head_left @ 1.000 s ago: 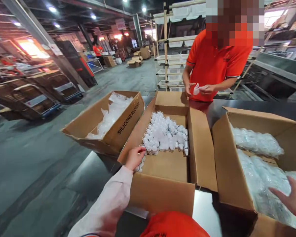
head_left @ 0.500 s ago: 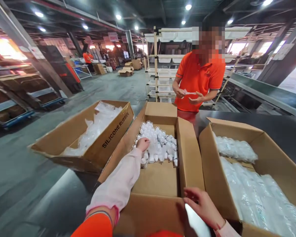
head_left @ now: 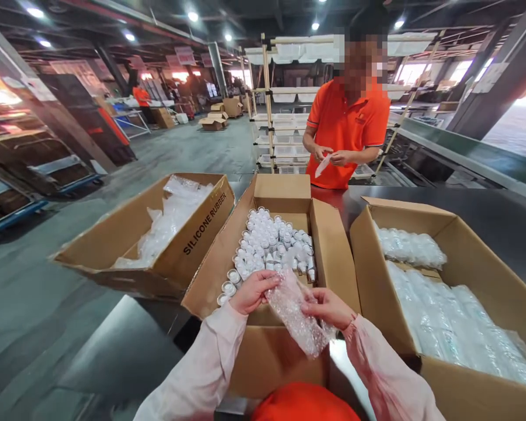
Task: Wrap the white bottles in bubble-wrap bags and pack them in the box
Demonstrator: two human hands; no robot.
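Observation:
Between my two hands hangs a clear bubble-wrap bag [head_left: 300, 318], tilted over the near side of the middle cardboard box [head_left: 335, 251]. My left hand [head_left: 255, 290] pinches its upper left edge. My right hand [head_left: 328, 308] grips its right edge with thumb and fingers. Whether anything is inside the bag I cannot tell. Beyond my hands, many small white-capped containers [head_left: 263, 234] stand in the middle box, several of them along its left wall.
The left box [head_left: 206, 228], marked SILICONE RUBBER, holds loose clear bags [head_left: 162, 228]. Wrapped rows [head_left: 447, 316] lie in the right box [head_left: 390, 304]. Across the dark table [head_left: 477, 228], a co-worker [head_left: 348, 128] in orange holds a similar bag. A rack [head_left: 269, 99] with white trays stands behind.
My left hand has come back from the containers towards me, and a bubble-wrap bag is now between both hands. My right hand has moved up and left to grip it. The co-worker's hands have closed together.

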